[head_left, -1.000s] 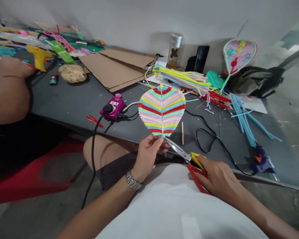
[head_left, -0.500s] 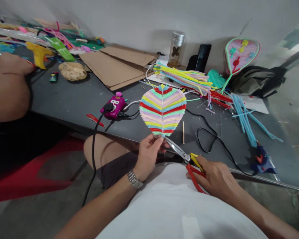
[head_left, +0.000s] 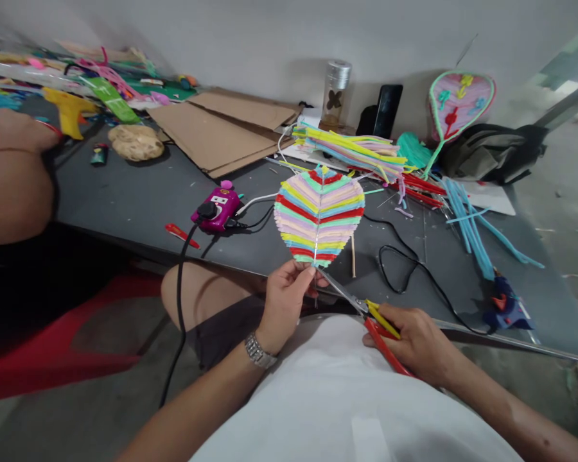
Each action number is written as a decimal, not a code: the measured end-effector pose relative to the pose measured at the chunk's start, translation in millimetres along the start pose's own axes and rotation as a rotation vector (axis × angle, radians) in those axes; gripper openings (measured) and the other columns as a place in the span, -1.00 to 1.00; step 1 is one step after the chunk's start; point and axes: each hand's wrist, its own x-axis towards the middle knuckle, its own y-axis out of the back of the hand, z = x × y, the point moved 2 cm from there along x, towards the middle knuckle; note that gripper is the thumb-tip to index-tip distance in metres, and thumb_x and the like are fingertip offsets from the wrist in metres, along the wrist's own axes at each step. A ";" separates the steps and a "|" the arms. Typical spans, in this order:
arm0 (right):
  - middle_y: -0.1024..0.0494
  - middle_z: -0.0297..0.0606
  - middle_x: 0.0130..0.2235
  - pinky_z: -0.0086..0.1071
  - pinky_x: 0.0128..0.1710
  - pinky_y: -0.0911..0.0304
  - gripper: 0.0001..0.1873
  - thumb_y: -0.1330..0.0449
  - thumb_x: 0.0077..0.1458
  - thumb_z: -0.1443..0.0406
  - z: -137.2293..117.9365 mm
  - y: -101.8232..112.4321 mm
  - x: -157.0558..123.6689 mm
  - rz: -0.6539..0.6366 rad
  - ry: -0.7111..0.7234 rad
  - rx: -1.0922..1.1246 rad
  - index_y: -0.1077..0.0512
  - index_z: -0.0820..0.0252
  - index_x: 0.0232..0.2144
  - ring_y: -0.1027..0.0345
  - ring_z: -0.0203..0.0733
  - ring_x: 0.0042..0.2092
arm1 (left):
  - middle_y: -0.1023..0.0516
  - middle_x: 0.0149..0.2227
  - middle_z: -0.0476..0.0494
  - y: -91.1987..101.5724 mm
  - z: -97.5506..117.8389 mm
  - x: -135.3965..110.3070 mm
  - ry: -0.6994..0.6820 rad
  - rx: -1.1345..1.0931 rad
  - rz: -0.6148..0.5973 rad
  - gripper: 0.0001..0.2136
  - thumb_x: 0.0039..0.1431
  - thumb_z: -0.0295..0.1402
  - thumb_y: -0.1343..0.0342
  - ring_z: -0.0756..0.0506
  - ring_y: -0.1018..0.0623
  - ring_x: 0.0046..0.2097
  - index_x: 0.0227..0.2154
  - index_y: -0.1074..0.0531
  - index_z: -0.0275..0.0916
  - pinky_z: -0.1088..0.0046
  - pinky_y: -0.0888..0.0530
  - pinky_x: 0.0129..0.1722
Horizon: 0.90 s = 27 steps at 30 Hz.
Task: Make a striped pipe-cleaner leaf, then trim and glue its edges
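My left hand (head_left: 291, 292) pinches the bottom end of a leaf shape made of striped pipe cleaners (head_left: 319, 215), which stands up over the table edge. Its stripes are red, yellow, mint, blue, pink and lilac, set in a V along a silvery middle stem. Thin wire ends poke out below my fingers. In my right hand (head_left: 414, 337) is a pair of scissors (head_left: 359, 305) with one yellow and one red handle. The blades point at the leaf's base by my left fingertips, nearly closed; their tips are partly hidden there.
Behind the leaf lie a bundle of pipe cleaners (head_left: 351, 151) and cardboard sheets (head_left: 231, 128). A pink power socket (head_left: 216, 208) with cords stands left. At right are blue pipe cleaners (head_left: 469, 224) and a blue glue gun (head_left: 508, 305). Another person's arm (head_left: 17, 173) is at far left.
The scissor handles have come closer together and the blades have narrowed at the leaf's base. The leaf's top has tilted slightly to the right.
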 end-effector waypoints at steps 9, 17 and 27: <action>-0.47 -0.32 -0.55 -0.37 -0.48 0.09 -0.60 -0.07 0.28 -0.03 15.1 16.1 -4.7 0.103 0.125 -0.202 -0.41 0.12 -0.41 -0.21 -0.28 -0.55 | -0.61 -0.42 -0.09 -1.6 6.1 -7.2 0.001 0.003 -0.040 -0.82 0.12 -0.25 -0.25 0.00 -0.56 -0.46 -0.41 -0.50 -0.29 0.54 -0.48 -0.48; -0.44 -0.40 -0.46 -0.44 -0.44 -0.06 -0.58 -0.19 0.19 -0.04 -4.8 15.9 -7.4 -0.123 -0.005 0.179 -0.32 0.15 -0.47 -0.22 -0.30 -0.43 | -0.59 -0.45 -0.09 -4.3 6.6 -5.1 0.021 -0.058 -0.052 -0.80 0.11 -0.24 -0.27 -0.02 -0.58 -0.42 -0.43 -0.48 -0.28 0.57 -0.43 -0.49; -0.59 -0.25 -0.49 -0.34 -0.48 0.09 -0.69 -0.09 0.28 0.03 -8.8 5.6 -2.7 0.314 0.120 -0.420 -0.39 0.12 -0.33 -0.47 -0.12 -0.51 | -0.54 -0.48 -0.03 -6.4 6.7 3.6 -0.068 -0.124 0.037 -0.78 0.08 -0.22 -0.28 0.00 -0.51 -0.44 -0.44 -0.47 -0.28 0.56 -0.44 -0.49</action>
